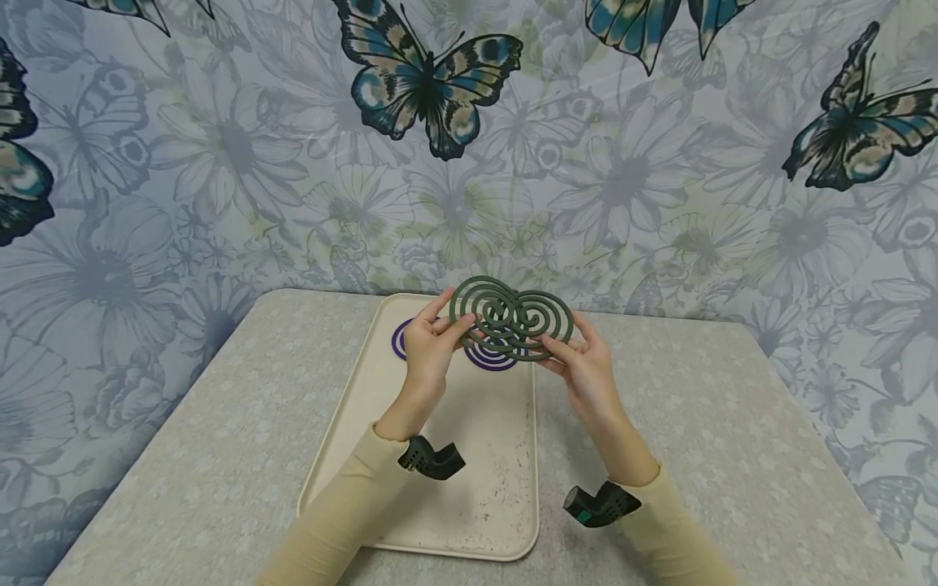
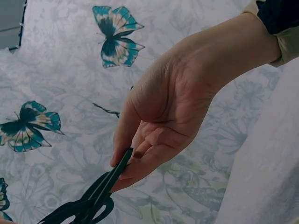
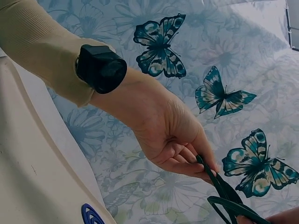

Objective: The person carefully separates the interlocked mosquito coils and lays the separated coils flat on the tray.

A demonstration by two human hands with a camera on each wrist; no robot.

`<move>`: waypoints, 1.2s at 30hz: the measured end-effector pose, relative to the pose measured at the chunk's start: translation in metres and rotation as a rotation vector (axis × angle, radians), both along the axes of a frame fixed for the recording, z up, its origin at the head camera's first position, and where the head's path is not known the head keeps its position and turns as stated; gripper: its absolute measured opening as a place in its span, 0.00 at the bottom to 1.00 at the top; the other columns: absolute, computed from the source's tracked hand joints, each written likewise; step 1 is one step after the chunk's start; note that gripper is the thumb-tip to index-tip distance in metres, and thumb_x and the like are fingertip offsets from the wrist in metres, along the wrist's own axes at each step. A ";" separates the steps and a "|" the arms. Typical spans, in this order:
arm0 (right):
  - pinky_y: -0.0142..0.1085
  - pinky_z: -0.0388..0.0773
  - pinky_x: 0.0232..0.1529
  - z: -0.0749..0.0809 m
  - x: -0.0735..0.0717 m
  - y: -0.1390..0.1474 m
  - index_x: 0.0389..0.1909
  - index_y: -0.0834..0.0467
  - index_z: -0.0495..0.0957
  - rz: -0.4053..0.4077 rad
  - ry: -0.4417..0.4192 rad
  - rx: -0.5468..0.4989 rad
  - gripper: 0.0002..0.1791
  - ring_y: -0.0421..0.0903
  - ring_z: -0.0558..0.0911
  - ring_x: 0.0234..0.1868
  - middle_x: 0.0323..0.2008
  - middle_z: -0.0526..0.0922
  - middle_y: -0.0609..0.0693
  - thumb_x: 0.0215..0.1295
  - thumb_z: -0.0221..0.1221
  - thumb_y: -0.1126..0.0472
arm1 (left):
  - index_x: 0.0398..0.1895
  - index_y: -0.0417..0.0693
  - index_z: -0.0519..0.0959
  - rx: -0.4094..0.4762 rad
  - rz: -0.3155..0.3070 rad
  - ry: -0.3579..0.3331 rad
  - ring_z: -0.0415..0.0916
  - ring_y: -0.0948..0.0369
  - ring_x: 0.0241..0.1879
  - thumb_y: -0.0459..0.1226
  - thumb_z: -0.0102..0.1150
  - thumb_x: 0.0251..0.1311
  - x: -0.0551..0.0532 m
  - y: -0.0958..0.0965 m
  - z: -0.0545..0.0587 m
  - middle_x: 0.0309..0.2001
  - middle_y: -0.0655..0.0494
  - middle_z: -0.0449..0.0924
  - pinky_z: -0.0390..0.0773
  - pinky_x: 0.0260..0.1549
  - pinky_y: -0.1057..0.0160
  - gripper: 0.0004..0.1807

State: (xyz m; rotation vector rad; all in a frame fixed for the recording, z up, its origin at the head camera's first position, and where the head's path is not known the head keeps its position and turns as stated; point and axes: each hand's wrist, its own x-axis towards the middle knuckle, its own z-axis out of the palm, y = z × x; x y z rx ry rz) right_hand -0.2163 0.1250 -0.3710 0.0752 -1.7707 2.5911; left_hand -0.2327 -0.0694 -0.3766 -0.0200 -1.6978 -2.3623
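Two overlapping green mosquito coils (image 1: 510, 312) are held up over the far part of the cream tray (image 1: 469, 505). My left hand (image 1: 428, 350) pinches their left edge between thumb and fingers. On the opposite edge, my right hand (image 1: 592, 374) pinches with thumb and fingertips. Seen edge-on in the left wrist view, the green coils (image 2: 100, 186) splay apart slightly at the lower end. The right wrist view shows the green coils (image 3: 224, 189) beneath the fingertips. A blue-purple coil (image 1: 493, 368) lies behind them on the tray, partly hidden.
Another blue-purple coil (image 1: 396, 340) lies at the tray's far left, partly covered by my left hand. Small dark crumbs dot the tray's near right part. A patterned tabletop (image 1: 659, 391) surrounds the tray, with a butterfly-print cloth (image 1: 623, 203) hanging behind.
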 end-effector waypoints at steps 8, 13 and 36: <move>0.27 0.83 0.36 0.000 0.002 0.000 0.73 0.58 0.49 -0.115 -0.008 -0.021 0.38 0.36 0.86 0.29 0.29 0.86 0.43 0.65 0.52 0.75 | 0.64 0.48 0.71 -0.013 0.045 0.032 0.84 0.63 0.23 0.28 0.62 0.57 0.003 0.008 -0.003 0.29 0.53 0.88 0.83 0.30 0.69 0.29; 0.27 0.83 0.36 0.003 0.002 0.002 0.73 0.59 0.51 -0.110 -0.009 -0.024 0.37 0.36 0.85 0.29 0.29 0.86 0.43 0.65 0.52 0.74 | 0.63 0.49 0.71 -0.012 0.037 0.024 0.84 0.62 0.24 0.28 0.62 0.57 0.004 0.005 0.000 0.30 0.53 0.88 0.83 0.30 0.70 0.28; 0.23 0.78 0.28 0.013 -0.005 0.026 0.72 0.60 0.55 -0.070 -0.004 -0.125 0.30 0.36 0.80 0.25 0.27 0.84 0.45 0.70 0.49 0.71 | 0.69 0.54 0.63 -0.029 -0.167 -0.104 0.81 0.70 0.29 0.30 0.59 0.61 -0.001 -0.008 0.011 0.30 0.68 0.84 0.81 0.36 0.72 0.33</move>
